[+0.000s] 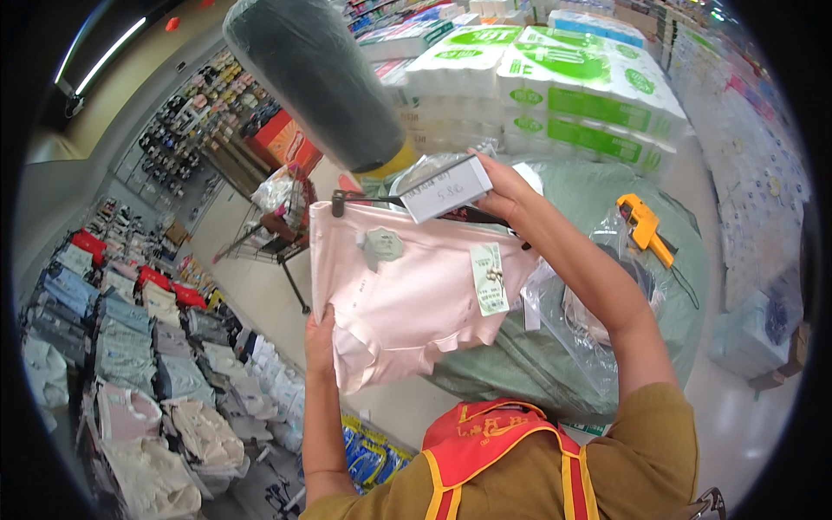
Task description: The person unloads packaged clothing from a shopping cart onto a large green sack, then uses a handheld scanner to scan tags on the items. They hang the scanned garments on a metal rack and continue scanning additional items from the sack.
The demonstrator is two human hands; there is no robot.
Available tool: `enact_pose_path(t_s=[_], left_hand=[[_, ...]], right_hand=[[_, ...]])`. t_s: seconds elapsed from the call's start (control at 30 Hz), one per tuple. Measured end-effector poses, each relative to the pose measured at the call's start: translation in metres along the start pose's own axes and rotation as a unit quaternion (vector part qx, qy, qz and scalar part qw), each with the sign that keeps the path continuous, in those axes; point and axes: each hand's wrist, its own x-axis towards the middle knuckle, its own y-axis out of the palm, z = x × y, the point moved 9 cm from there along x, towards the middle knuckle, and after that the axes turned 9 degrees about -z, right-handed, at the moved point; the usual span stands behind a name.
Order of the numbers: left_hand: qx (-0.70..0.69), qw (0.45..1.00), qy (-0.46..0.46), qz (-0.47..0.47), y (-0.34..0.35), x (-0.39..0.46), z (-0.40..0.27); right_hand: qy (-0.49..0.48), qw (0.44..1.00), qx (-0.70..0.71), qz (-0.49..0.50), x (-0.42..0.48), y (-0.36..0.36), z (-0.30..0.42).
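A pair of pale pink underpants (403,286) hangs spread in front of me from a black clip hanger (377,199). A round tag (383,245) and a long printed paper tag (489,279) are on its front. At its left side edge, my left hand (320,344) grips the fabric. My right hand (502,185) holds a white box-like price sign (447,188) with handwriting on it, over the hanger bar. Whether those fingers also hold the hanger is hidden. Clear plastic packaging (429,166) shows behind the sign.
A green woven-plastic-covered bale (656,351) carries a yellow label gun (647,227) and a clear bag of folded garments (601,292). Toilet paper packs (585,84) are stacked behind. A wrapped dark column (318,78), a shopping cart (276,227) and hanging underwear (149,364) stand left.
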Motion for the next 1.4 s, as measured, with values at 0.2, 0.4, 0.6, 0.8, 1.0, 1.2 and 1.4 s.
enact_pose_path(t_s=[0.2,0.4,0.6,0.8,1.0,1.2,1.4], left_hand=[[-0.01,0.999,0.025,-0.036,-0.058,-0.063,-0.013],[-0.077,0.995,-0.053,-0.019,-0.089,-0.108,-0.015],[-0.23,0.968,-0.089,0.035,-0.114,-0.132,-0.015],[-0.116,0.988,-0.101,0.015,-0.145,-0.123,-0.001],[0.266,0.959,0.078,-0.061,-0.179,-0.069,0.003],[0.358,0.774,0.509,-0.122,-0.095,-0.093,-0.032],[0.275,0.875,0.398,0.024,0.031,-0.036,0.021]], right_hand=[[0.073,0.997,0.0,0.041,-0.007,0.029,-0.063],[0.125,0.988,0.064,0.07,-0.016,0.07,-0.115],[0.132,0.986,0.014,0.103,-0.014,0.096,-0.148],[0.113,0.99,-0.021,0.087,-0.008,0.103,-0.176],[0.066,0.997,-0.031,0.01,0.006,0.088,-0.185],[0.059,0.998,0.003,0.013,-0.002,0.066,-0.176],[0.056,0.998,0.007,-0.011,0.015,0.05,-0.167]])
